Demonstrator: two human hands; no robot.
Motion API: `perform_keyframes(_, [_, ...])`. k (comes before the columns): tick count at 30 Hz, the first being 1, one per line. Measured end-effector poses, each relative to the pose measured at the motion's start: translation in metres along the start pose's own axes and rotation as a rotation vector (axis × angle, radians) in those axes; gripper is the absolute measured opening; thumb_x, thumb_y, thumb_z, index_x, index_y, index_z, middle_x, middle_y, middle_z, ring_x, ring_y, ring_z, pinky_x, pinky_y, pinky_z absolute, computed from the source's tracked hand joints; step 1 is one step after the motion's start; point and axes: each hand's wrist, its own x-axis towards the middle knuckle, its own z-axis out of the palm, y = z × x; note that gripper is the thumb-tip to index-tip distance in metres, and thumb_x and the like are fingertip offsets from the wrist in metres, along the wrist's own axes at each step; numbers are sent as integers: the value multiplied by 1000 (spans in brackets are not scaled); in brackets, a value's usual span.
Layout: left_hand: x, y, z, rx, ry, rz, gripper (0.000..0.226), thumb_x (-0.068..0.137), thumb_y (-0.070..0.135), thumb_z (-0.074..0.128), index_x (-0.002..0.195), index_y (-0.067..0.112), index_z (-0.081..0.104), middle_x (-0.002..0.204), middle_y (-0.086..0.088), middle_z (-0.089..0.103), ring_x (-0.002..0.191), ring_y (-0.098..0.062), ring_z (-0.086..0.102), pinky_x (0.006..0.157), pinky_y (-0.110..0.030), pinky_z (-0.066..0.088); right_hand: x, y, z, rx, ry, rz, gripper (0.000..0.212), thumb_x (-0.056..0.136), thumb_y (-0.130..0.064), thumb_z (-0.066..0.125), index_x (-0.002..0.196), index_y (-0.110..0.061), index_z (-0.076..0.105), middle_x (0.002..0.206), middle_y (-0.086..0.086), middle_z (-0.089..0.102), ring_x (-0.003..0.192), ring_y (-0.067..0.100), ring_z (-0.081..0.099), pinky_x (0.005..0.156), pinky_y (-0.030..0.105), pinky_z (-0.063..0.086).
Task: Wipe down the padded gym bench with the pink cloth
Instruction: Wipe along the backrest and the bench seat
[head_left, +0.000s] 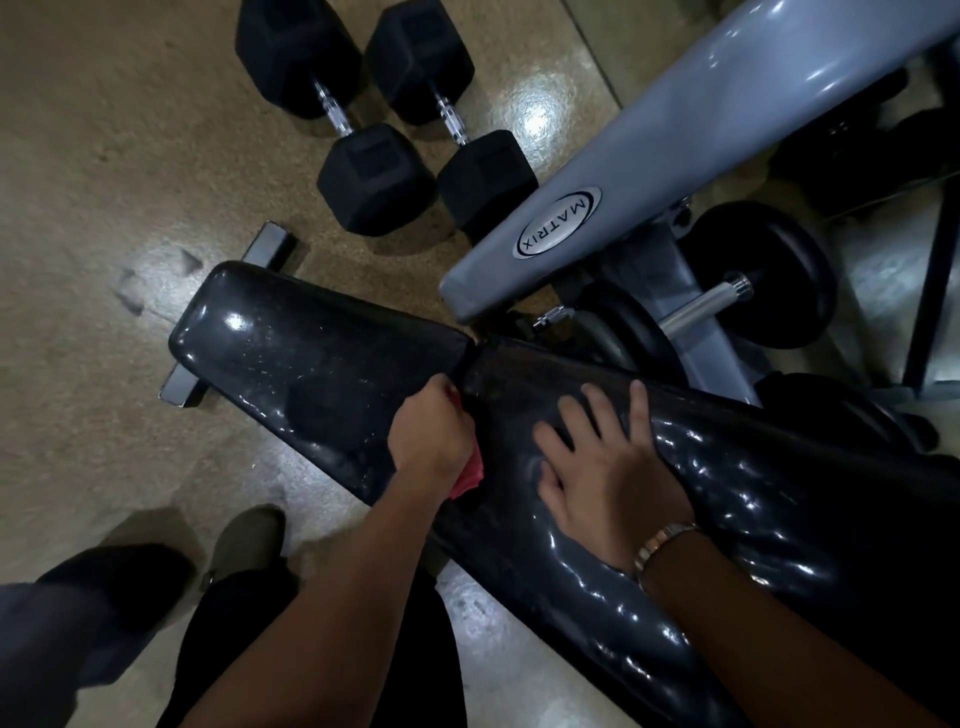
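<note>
The black padded gym bench (311, 364) runs from the left middle to the lower right, split by a gap between seat pad and back pad. My left hand (428, 439) grips the pink cloth (467, 475) at that gap; only a small fold of cloth shows under the palm. Fingers spread, my right hand (602, 467) lies flat on the glossy back pad just right of the gap. A watch sits on that wrist.
Two black hex dumbbells (379, 119) lie on the tan floor beyond the bench. A grey Matrix machine beam (649, 156) crosses the upper right, with a weight plate (769, 275) on a chrome peg under it. My legs and shoe (244, 540) stand at lower left.
</note>
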Motion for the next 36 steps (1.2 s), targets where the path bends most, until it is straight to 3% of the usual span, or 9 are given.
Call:
perform_keyframes(5, [17,26,1,-298,-33,63,24,96,24,58,114,35,69,109,3,75,105,-24,69,92,-38,55,0,1,-1,-4,-6,-1,30,90,-36,56,113,-19,62,127,14,60,130,42,53,114,76,26])
perform_keyframes(10, [22,31,-1,113,-60,81,28,96,26,51,121,21,61,111,-12,70,104,-38,66,82,-41,50,0,1,-2,-9,-17,-4,31,91,-37,53,115,-19,61,129,14,60,132,42,52,114,76,25])
perform_keyframes(16, [35,31,-1,-191,-72,107,23,95,20,55,114,26,66,109,-4,74,106,-30,68,89,-37,53,0,0,-3,-6,-11,-6,31,91,-37,52,114,-19,61,128,13,60,132,42,52,114,76,25])
perform_keyframes(21, [34,37,6,6,-45,108,24,98,24,50,119,21,61,111,-9,71,104,-35,67,84,-41,52,0,0,-3,3,-12,-7,30,91,-37,51,114,-19,61,127,13,60,131,42,53,113,76,26])
perform_keyframes(26, [33,32,19,-296,7,238,30,100,26,52,128,29,64,121,6,72,113,-15,66,99,-38,53,1,0,-3,1,-7,-3,29,91,-36,52,113,-20,61,126,12,61,131,41,53,114,75,25])
perform_keyframes(30, [32,28,27,-123,91,138,25,101,33,41,115,29,61,105,-3,72,100,-29,67,84,-45,57,1,-1,-2,9,5,-3,29,90,-36,53,112,-19,61,125,13,60,130,42,53,114,76,25])
perform_keyframes(36, [11,5,24,-297,46,447,35,101,27,48,133,28,62,125,5,70,115,-13,65,99,-31,51,2,-1,-2,4,-1,-2,30,90,-36,52,113,-19,63,125,14,61,129,42,54,114,76,24])
